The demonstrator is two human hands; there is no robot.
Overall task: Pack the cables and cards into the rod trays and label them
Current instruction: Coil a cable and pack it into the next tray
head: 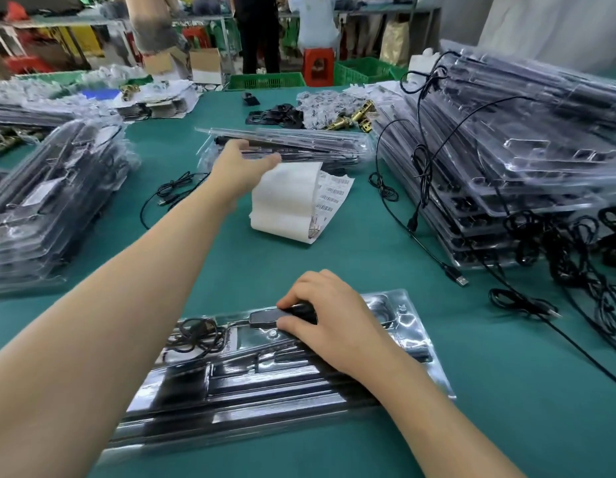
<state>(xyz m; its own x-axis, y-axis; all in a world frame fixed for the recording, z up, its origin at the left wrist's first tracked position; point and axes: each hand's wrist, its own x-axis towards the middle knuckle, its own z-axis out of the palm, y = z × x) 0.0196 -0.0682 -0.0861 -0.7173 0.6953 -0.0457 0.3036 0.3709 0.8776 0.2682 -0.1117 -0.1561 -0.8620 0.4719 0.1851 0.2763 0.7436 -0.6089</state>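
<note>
Clear-plastic rod tray (417, 343) is lying at six o'clock, with a coiled cable (193, 334) sitting in its nine o'clock end. The right hand (334, 322) is curling thumb and fingertips round the black controller (263, 318), seemingly seating it. The left hand (243, 167) is reaching to twelve o'clock, fingers nearly straight at the label sheets (286, 201); any grip is too blurred to tell. Pressing the controller flat should be steadying the tray while one label is being peeled.
</note>
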